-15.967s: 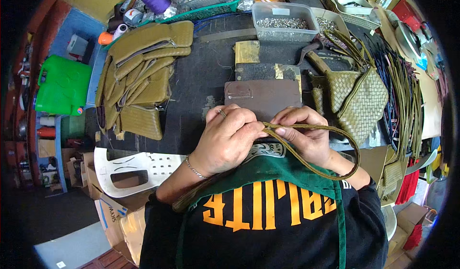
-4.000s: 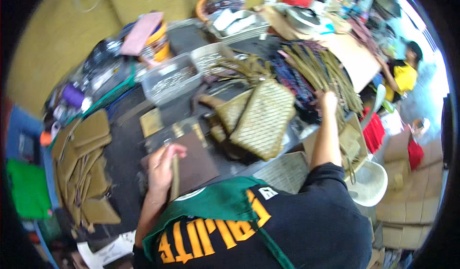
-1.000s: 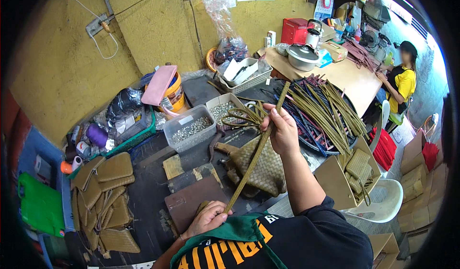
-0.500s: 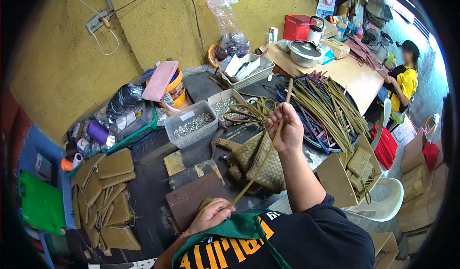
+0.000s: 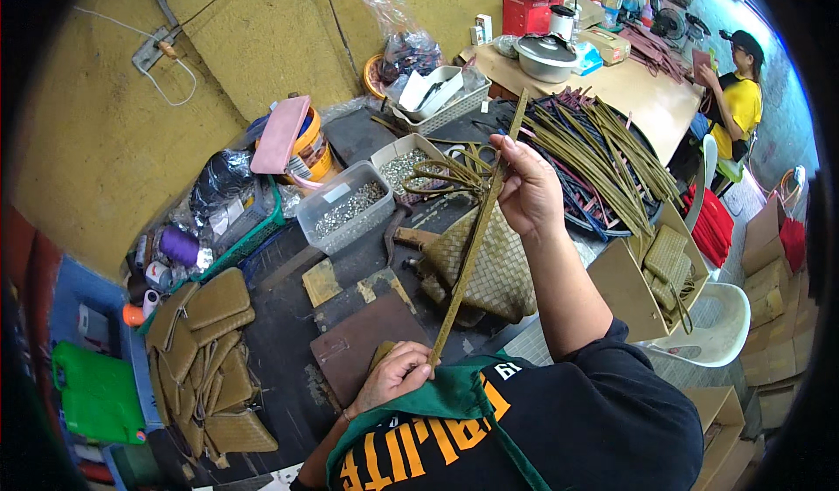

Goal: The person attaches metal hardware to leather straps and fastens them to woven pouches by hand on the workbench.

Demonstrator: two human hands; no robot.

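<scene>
A long olive strap [image 5: 470, 268] runs taut on a slant between my hands. At its upper part my right hand [image 5: 530, 187] pinches it between thumb and fingers, and a short end sticks up beyond. Down by the apron, my left hand [image 5: 400, 376] is closed on the lower end, with a small olive piece showing beside its fingers. A brown flat block [image 5: 363, 338] lies under and beside that hand. Behind the strap sits a woven olive bag [image 5: 498, 273], partly hidden by it.
Olive pouches [image 5: 210, 369] are piled at left. Clear tubs of metal fittings [image 5: 350, 211], a hammer [image 5: 415, 236] and a round tray of straps [image 5: 603, 163] stand beyond. An open carton [image 5: 625, 290] and white chair [image 5: 717, 325] are at right. A person in yellow [image 5: 738, 111] sits far right.
My right hand has turned, and the strap now shows its broader face instead of a thin edge. The view has shifted slightly. The seated person has raised a pinkish piece.
</scene>
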